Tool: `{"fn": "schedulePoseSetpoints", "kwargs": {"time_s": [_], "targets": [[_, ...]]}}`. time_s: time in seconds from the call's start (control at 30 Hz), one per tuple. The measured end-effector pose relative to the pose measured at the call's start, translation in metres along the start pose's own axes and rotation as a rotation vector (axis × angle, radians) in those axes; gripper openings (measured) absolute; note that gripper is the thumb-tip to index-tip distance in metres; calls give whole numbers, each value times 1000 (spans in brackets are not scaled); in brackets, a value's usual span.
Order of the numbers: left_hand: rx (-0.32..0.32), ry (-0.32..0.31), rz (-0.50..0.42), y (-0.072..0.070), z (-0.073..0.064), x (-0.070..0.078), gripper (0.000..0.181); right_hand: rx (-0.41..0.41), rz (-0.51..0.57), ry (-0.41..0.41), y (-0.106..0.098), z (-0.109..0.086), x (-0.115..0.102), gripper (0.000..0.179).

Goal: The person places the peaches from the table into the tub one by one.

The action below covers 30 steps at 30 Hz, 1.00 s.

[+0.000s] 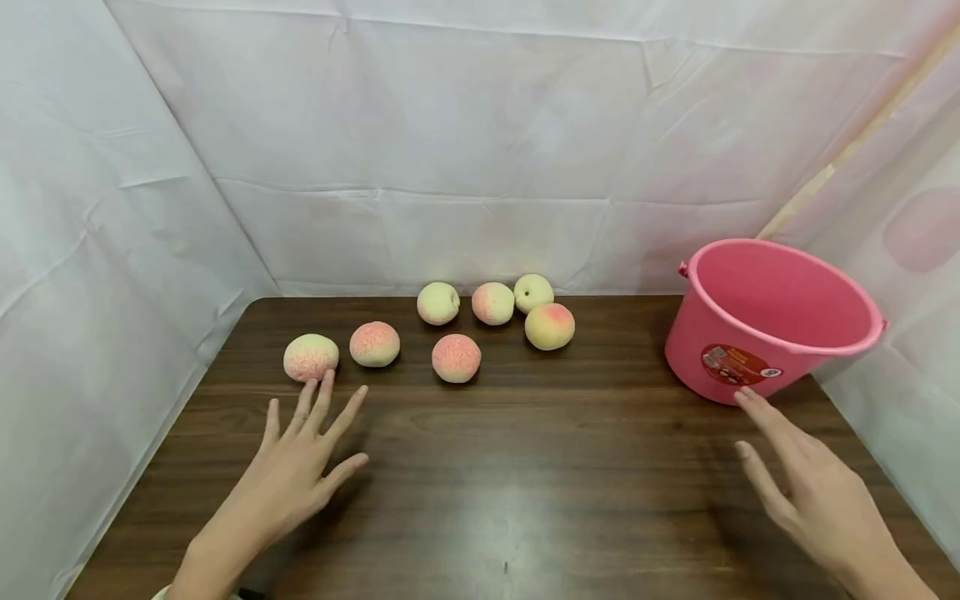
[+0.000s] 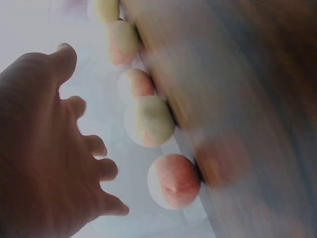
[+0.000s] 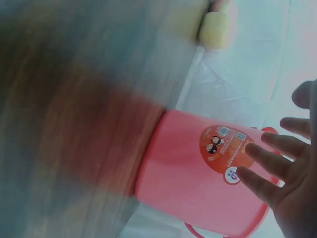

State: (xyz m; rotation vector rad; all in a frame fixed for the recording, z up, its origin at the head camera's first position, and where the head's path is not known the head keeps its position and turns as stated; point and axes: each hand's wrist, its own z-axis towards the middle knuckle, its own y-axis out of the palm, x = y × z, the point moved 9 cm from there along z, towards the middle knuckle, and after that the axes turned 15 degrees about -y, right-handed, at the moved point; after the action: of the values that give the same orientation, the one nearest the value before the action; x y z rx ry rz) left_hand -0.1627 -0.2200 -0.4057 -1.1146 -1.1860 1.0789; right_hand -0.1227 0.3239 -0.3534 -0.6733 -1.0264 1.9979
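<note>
My left hand (image 1: pixel 296 471) hovers over the left of the table with its fingers spread. Just beyond its fingertips sits a pink-and-cream peach (image 1: pixel 311 357); the left wrist view shows a gap between the hand and the nearest peach (image 2: pixel 174 181). Over the right side, my right hand (image 1: pixel 817 492) has its fingers extended and holds nothing. A pink bucket (image 1: pixel 693 354) stands upright in front of it, with a red label on its side. Whether the right fingertips touch the bucket cannot be told. Farther right lie several more peaches, among them a redder one (image 1: pixel 456 359).
The peaches rest on a dark wood-grain table (image 1: pixel 480 467), some near its back edge. White sheeting (image 1: pixel 450 125) hangs behind the table and along both sides. The bucket takes up the back right corner, its mouth facing up.
</note>
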Motion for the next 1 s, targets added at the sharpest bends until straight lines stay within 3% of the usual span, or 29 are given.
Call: {"fn": "schedulePoseSetpoints", "kwargs": {"time_s": [0.17, 0.33, 0.4, 0.5, 0.7, 0.83, 1.0], "targets": [[50, 62, -7, -9, 8, 15, 78, 88, 16, 108, -14, 1, 15, 61], [198, 162, 11, -23, 14, 33, 75, 189, 187, 224, -23, 4, 31, 48], [258, 199, 10, -28, 17, 40, 72, 232, 317, 263, -24, 6, 36, 44], [318, 250, -2, -35, 21, 51, 67, 348, 627, 293, -22, 7, 45, 42], [350, 316, -6, -40, 32, 69, 64, 622, 1162, 366, -18, 1, 69, 37], [354, 351, 7, -39, 40, 80, 61, 737, 1363, 415, -15, -2, 83, 32], [381, 400, 16, -37, 47, 91, 56, 767, 1495, 476, -13, -2, 92, 27]]}}
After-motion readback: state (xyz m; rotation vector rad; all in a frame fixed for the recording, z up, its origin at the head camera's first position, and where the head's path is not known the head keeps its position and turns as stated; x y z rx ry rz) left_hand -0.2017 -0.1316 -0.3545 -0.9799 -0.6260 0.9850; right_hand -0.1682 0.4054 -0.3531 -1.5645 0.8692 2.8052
